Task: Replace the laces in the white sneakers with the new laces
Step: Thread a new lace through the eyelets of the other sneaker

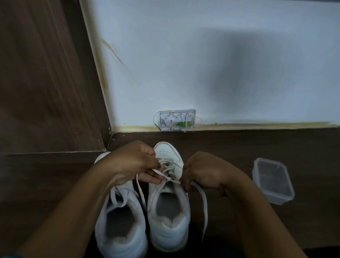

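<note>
Fingers [149, 176] of the left hand [132, 162] pinched one end of the lace [203, 205] just left of the right sneaker's [166, 218] tongue. Fingers of the right hand [202, 171] were curled round the other end, just right of the same sneaker's eyelets. The lace crossed in a small knot over the tongue, and its free tail trailed down past the sneaker's right side. The left sneaker [119, 232] stood touching the right sneaker's left flank, its own lace slack. Could not tell old lace from new.

Risk, as judged: both hands pulling outward together could cinch the knot tight rather than free it. The right sneaker, unheld on the floor [279, 233], could slide or tip toward the stronger pull. Dim light made the eyelets hard to read.

Pose: both forearms reached forward and flanked the right sneaker, wrists bent inward, knuckles up. A clear plastic container [272, 180] sat well right of the sneaker.
</note>
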`<state>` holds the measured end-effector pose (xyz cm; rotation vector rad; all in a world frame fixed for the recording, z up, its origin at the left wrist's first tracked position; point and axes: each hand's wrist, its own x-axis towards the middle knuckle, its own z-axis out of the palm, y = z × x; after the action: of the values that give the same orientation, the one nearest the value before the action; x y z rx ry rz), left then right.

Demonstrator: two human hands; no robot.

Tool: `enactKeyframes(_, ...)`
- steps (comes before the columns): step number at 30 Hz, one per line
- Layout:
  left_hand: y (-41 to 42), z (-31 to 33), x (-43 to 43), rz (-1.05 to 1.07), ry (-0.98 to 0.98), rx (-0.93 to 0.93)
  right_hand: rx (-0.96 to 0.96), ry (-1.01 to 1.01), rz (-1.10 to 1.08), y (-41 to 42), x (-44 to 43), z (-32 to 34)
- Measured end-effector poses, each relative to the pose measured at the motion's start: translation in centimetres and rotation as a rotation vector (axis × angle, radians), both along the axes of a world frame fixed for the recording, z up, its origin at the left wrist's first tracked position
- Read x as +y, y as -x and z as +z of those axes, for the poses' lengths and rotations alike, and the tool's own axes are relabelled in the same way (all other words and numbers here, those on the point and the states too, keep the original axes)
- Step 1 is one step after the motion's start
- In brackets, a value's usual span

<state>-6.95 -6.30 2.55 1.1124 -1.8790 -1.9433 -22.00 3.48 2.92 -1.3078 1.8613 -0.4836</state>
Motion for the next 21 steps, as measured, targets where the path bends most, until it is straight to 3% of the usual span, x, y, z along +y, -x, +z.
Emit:
enactKeyframes(10,0.3,-0.5,0.0,0.123,-0.136,0.185,0.068,-0.013,-0.04,-0.5,-0.3,0.2)
enactKeyframes(16,0.7,-0.7,0.1,0.145,-0.139,0.198,0.25,0.051,0.084,-0.7,-0.1,0.3)
enactKeyframes(18,0.8,-0.8,0.2,0.118,-0.052,0.149,0.16,0.029,0.018,-0.5,-0.1,0.1)
enactKeyframes(21,0.5,-0.5,0.2,0.061,0.227,0.037,-0.187,0.063,-0.175,-0.5,-0.1,0.2)
